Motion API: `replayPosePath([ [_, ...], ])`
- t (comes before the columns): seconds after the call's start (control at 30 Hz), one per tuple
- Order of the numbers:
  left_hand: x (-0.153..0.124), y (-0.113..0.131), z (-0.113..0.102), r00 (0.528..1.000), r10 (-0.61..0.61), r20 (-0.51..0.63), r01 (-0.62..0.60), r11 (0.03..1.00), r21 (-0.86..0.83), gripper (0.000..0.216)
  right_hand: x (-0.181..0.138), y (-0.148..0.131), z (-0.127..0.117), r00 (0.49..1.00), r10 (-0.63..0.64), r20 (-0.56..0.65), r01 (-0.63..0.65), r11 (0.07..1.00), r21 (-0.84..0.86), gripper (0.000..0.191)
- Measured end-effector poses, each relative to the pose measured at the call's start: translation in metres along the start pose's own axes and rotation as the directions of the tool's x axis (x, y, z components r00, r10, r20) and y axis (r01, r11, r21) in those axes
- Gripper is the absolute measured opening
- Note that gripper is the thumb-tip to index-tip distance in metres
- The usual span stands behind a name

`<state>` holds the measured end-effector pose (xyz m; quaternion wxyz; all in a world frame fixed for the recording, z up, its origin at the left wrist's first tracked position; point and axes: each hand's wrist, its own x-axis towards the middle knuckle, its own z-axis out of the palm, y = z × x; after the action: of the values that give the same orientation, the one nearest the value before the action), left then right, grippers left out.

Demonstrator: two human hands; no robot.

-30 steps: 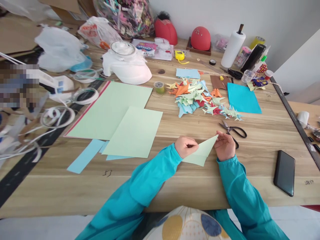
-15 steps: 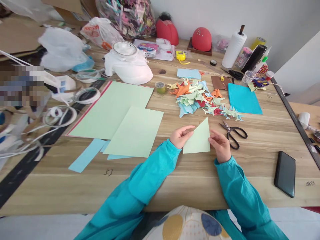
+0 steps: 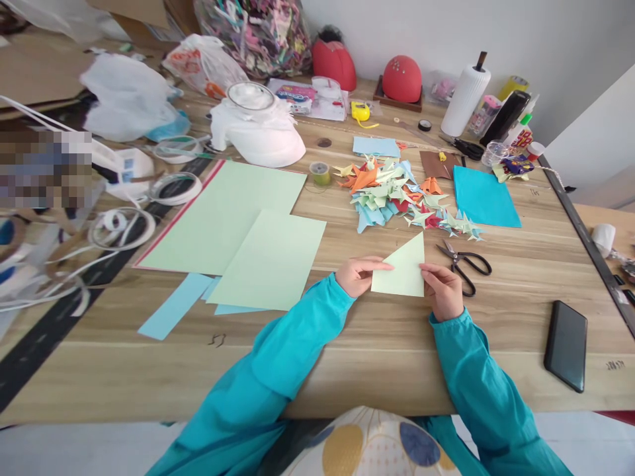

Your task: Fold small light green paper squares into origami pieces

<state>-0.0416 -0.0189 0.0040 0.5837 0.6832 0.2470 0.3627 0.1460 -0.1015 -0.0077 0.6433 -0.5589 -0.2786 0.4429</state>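
Between my hands is a pale green paper folded into a triangle-like shape [image 3: 404,274], its peak pointing away from me. My left hand [image 3: 358,274] pinches its left edge, thumb and fingers closed on the paper. On the other side my right hand [image 3: 443,289] grips the right edge between thumb and fingertips. Scissors with black handles [image 3: 469,264] lie just beyond my right hand. A heap of folded paper cranes [image 3: 384,192] in green, orange, blue and red sits past the paper. Left of my hands lies a pale green sheet [image 3: 270,261] over light blue strips.
A larger green sheet [image 3: 198,231] lies farther left, near coils of white strip [image 3: 122,228]. A bright blue paper square [image 3: 486,196] is at the right, and a black phone [image 3: 565,345] rests near the front right. A thread spool [image 3: 320,174] stands mid-table.
The folded green paper has shifted slightly right and turned a little in my hands. My left fingers now reach further over its left edge.
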Motion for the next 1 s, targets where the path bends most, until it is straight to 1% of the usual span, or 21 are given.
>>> replayPosePath([
  [0.1,0.001,0.004,-0.001,1.0,-0.014,-0.019,0.014,1.0,-0.005,0.021,-0.002,-0.002,0.002,0.999,-0.019,0.035,0.017,0.999,0.032,0.017],
  [0.2,0.001,0.008,-0.003,0.996,-0.065,-0.057,0.063,0.997,-0.034,0.029,-0.004,-0.006,0.005,0.989,-0.117,0.09,0.118,0.993,-0.007,0.02],
  [0.27,0.001,0.009,-0.003,0.995,-0.08,-0.061,0.078,0.996,-0.047,0.031,-0.006,-0.008,0.007,0.97,-0.182,0.161,0.192,0.98,-0.051,0.022],
  [0.33,0.0,0.009,-0.002,0.996,-0.068,-0.058,0.066,0.997,-0.038,0.03,-0.008,-0.01,0.009,0.952,-0.215,0.217,0.236,0.969,-0.076,0.023],
  [0.37,0.0,0.009,-0.001,0.997,-0.05,-0.058,0.049,0.999,-0.024,0.029,-0.008,-0.011,0.01,0.95,-0.221,0.222,0.245,0.965,-0.088,0.024],
  [0.47,-0.001,0.009,0.003,0.998,-0.002,-0.07,0.004,0.999,0.037,0.024,-0.009,-0.012,0.012,0.961,-0.217,0.17,0.242,0.96,-0.142,0.019],
  [0.53,-0.002,0.01,0.005,0.997,0.001,-0.075,0.004,0.998,0.068,0.021,-0.009,-0.013,0.013,0.963,-0.227,0.145,0.248,0.956,-0.153,0.014],
  [0.63,-0.004,0.011,0.008,0.996,-0.039,-0.075,0.048,0.991,0.126,0.021,-0.009,-0.012,0.014,0.957,-0.253,0.141,0.27,0.956,-0.117,0.01],
  [0.7,-0.005,0.01,0.011,0.992,-0.093,-0.081,0.103,0.987,0.122,0.022,-0.01,-0.011,0.014,0.961,-0.245,0.13,0.259,0.96,-0.108,0.01],
  [0.8,-0.005,0.007,0.016,0.976,-0.185,-0.113,0.186,0.983,-0.002,0.026,-0.011,-0.008,0.015,0.978,-0.19,0.082,0.199,0.972,-0.126,0.016],
  [0.87,-0.005,0.005,0.021,0.961,-0.232,-0.15,0.218,0.971,-0.102,0.03,-0.013,-0.007,0.016,0.987,-0.156,0.048,0.161,0.978,-0.132,0.02],
  [0.93,-0.004,0.003,0.025,0.943,-0.268,-0.195,0.231,0.953,-0.197,0.038,-0.013,-0.007,0.018,0.987,-0.158,0.025,0.16,0.981,-0.111,0.024],
  [1.0,-0.003,0.003,0.027,0.929,-0.295,-0.223,0.236,0.937,-0.257,0.047,-0.013,-0.007,0.019,0.985,-0.174,0.006,0.174,0.983,-0.057,0.032],
])
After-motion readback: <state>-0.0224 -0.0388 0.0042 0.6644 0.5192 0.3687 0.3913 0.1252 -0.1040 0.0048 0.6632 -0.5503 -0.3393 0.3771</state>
